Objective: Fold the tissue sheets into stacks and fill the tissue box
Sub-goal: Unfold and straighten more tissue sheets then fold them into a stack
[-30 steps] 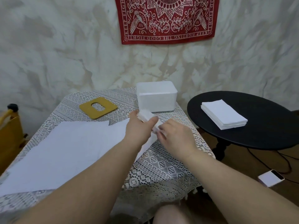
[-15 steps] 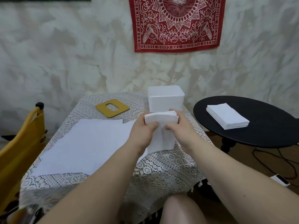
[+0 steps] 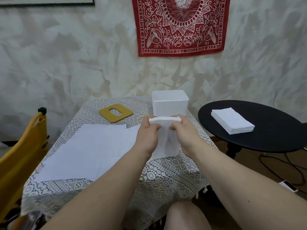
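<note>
The left hand (image 3: 147, 136) and the right hand (image 3: 186, 135) are raised side by side over the lace-covered table (image 3: 166, 176), each with fingers and thumb curled round the top of a folded wad of tissue sheets (image 3: 164, 130), the left gripping its left end and the right its right end, so the thick folded edge runs level between them and the rest hangs down between the wrists to the cloth. At the far left stands a yellow chair (image 3: 21, 150), its frame just beside the table edge. Next, flat on the table to the left of the hands, lie large unfolded tissue sheets (image 3: 89, 151), overlapping one another. Behind them, toward the wall, lies the yellow box lid (image 3: 115, 112) with an oval slot cut in it. Directly behind the held wad stands the open white tissue box (image 3: 170, 103), upright at the table's far edge; what is inside it cannot be seen. To the right is a round black side table (image 3: 265, 143), carrying a neat stack of folded tissues (image 3: 232, 122). On the floor at the lower right lies a phone (image 3: 288, 185) beside dark cables. A red patterned cloth (image 3: 181, 25) hangs on the wall above.
</note>
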Tool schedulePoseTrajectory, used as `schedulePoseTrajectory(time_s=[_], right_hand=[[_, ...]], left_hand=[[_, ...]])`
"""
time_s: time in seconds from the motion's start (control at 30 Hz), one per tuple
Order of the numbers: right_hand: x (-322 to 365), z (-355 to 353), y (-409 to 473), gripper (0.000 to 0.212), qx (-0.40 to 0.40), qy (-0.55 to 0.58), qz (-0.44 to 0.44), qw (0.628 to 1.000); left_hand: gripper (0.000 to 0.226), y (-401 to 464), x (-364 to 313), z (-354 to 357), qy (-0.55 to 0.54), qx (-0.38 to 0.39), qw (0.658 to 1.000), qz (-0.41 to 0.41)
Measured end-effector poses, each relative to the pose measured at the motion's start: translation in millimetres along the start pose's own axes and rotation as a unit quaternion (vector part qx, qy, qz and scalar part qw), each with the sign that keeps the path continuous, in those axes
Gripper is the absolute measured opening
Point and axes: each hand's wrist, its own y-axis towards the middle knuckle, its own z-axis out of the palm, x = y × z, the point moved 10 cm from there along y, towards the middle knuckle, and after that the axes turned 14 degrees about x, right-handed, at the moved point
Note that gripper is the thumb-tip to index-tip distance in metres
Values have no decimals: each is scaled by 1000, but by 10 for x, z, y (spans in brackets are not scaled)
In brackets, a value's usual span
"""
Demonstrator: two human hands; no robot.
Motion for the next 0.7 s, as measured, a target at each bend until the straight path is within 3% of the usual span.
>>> schedulePoseTrajectory(time_s=[0.37,0.53,0.63,0.7], right_hand=[[45,31,6,23,5,-22,-7,1000],[4,-3,19,34,13,-44,-1,999],[-224,48,-37,53,33,-66,31,997],[-240,41,-30,53,38,-101,30,994]], left_hand=[[20,22,-108,-1,28,-2,1000,12],[25,16,-62,-39,25,-7,1000,10],[29,-25,153,-12,18,7,1000,-21],[28,-16,175,-6,22,13,999,-24]])
